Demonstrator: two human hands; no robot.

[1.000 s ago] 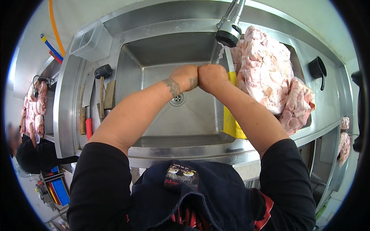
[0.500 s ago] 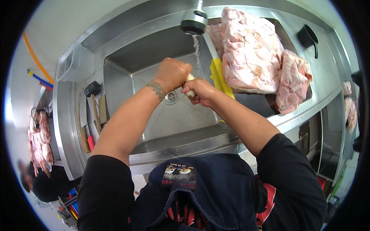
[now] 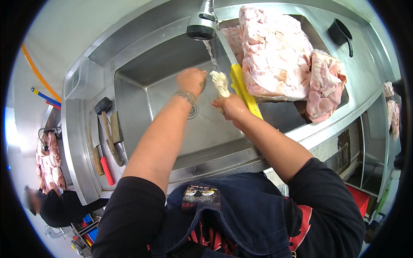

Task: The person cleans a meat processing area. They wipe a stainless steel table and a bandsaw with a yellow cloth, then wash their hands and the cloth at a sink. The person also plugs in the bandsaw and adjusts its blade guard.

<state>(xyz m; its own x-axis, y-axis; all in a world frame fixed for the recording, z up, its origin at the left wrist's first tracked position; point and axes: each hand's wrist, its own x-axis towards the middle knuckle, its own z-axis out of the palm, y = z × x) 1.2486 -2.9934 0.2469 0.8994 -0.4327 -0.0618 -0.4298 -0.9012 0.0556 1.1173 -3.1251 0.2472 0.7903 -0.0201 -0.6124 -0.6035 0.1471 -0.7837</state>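
Note:
A wet, off-white twisted cloth sticks up out of my right hand, whose fingers are wrapped round its lower part. Just left of the cloth's upper end is my left hand, back turned up and fingers curled in; a small gap separates it from the cloth. Both hands are over the steel sink basin, near the drain. Water runs from the tap in a thin stream close above the cloth.
A yellow cloth hangs over the divider. A large block of pale pink meat and a smaller piece fill the right basin. On the left ledge lie a mallet, a red-handled knife and other tools. A black saucepan stands far right.
My left hand has come off the cloth and moved slightly left. The cloth, gripped by both hands before, now stands up from my right hand alone, which has shifted right.

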